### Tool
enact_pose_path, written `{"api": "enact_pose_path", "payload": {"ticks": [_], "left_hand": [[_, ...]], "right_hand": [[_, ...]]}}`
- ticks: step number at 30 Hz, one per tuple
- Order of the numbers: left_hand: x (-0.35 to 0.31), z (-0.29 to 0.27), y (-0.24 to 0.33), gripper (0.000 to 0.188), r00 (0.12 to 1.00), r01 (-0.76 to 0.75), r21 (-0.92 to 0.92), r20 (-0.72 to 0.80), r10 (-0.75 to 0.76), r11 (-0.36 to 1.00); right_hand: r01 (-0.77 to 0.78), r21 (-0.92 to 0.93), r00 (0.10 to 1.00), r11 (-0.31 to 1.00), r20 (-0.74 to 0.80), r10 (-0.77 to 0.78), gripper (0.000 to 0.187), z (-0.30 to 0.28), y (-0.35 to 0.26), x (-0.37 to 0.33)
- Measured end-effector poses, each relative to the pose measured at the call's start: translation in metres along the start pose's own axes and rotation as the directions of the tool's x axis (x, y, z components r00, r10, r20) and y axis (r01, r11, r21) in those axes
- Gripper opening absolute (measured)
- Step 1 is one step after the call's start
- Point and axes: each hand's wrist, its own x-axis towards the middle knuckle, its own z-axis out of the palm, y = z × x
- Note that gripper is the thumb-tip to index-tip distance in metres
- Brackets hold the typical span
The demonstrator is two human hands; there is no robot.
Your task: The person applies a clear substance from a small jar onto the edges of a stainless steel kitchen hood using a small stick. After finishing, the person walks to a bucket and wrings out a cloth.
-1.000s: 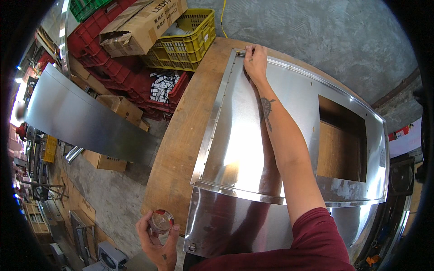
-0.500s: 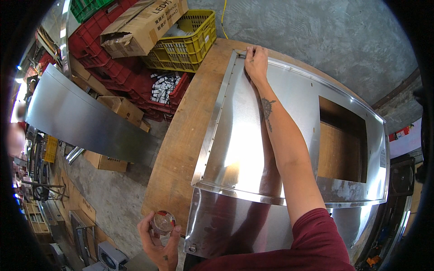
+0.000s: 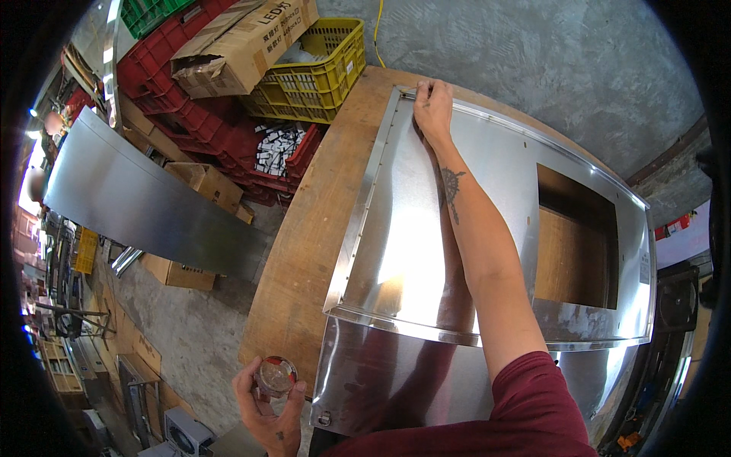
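A small round clear thing with red marks, whose kind I cannot make out, sits in my left hand between thumb and fingers, near the bench's front left corner. My right hand reaches across a large shiny sheet-metal casing to its far left corner. The fingers are closed down at the rim there, and what lies under them is hidden. Small holes run along the casing's left flange. A rectangular opening on its right side shows brown wood inside. A bent metal front panel hangs toward me.
The casing lies on a wooden bench. Left of it stand red crates, a yellow basket and a torn cardboard box. A curved metal sheet juts in from the left. A concrete wall rises behind.
Both hands keep their places, and the casing has not moved. At the far left edge, blurred shapes in the background have shifted.
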Motion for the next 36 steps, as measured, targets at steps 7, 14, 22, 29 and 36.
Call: {"api": "enact_pose_path", "payload": {"ticks": [7, 14, 22, 29, 36], "left_hand": [[0.000, 0.001, 0.001, 0.071, 1.000, 0.003, 0.001, -0.004, -0.003, 1.000], [-0.001, 0.000, 0.000, 0.074, 1.000, 0.004, 0.049, 0.004, -0.004, 0.999], [-0.001, 0.002, 0.003, 0.073, 1.000, 0.020, 0.059, -0.011, -0.020, 0.998], [-0.001, -0.001, 0.000, 0.073, 1.000, 0.005, 0.068, 0.005, -0.005, 0.998], [-0.003, 0.000, -0.002, 0.074, 1.000, -0.005, 0.046, -0.012, 0.006, 0.999]], "right_hand": [[-0.031, -0.002, 0.999, 1.000, 0.014, 0.031, 0.028, -0.001, -0.001, 0.001], [-0.039, -0.020, 0.999, 0.999, 0.024, 0.039, 0.029, 0.000, -0.002, 0.000], [-0.004, -0.020, 1.000, 1.000, 0.012, 0.004, 0.029, 0.001, 0.004, 0.000], [-0.024, -0.032, 0.999, 0.999, 0.026, 0.025, 0.031, 0.002, 0.002, -0.001], [-0.054, -0.030, 0.998, 0.998, 0.033, 0.055, 0.031, -0.001, -0.002, -0.001]]}}
